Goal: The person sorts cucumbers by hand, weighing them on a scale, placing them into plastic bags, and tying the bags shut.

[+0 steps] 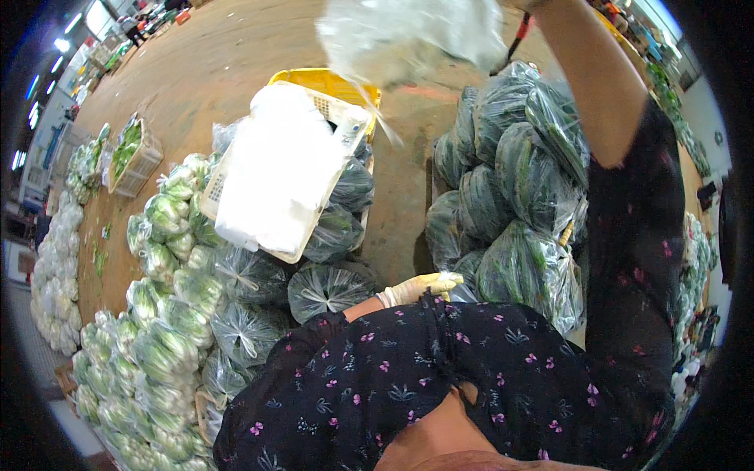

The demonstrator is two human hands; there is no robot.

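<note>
A clear plastic bag (408, 39) hangs in the air at the top of the view, spread out and partly cut off by the edge. My right hand (528, 5) is raised beside it at the upper edge; only the wrist side shows and the fingers are hidden, but the bag appears held there. Low in front of my chest is my left hand (420, 289) in a pale glove, fingers pressed together; what they hold, if anything, is unclear. Near it lie a bagged bundle of dark green vegetables (330, 292) and, to the right, a large bag of long green vegetables (518, 271).
A white crate (210, 196) bearing a stack of white plastic bags (275, 173) rests on bagged greens at centre-left, with a yellow crate (369, 96) behind. Bagged pale-stemmed greens (169, 345) pile up at left. Another crate (143, 169) of greens stands on the concrete floor (236, 43).
</note>
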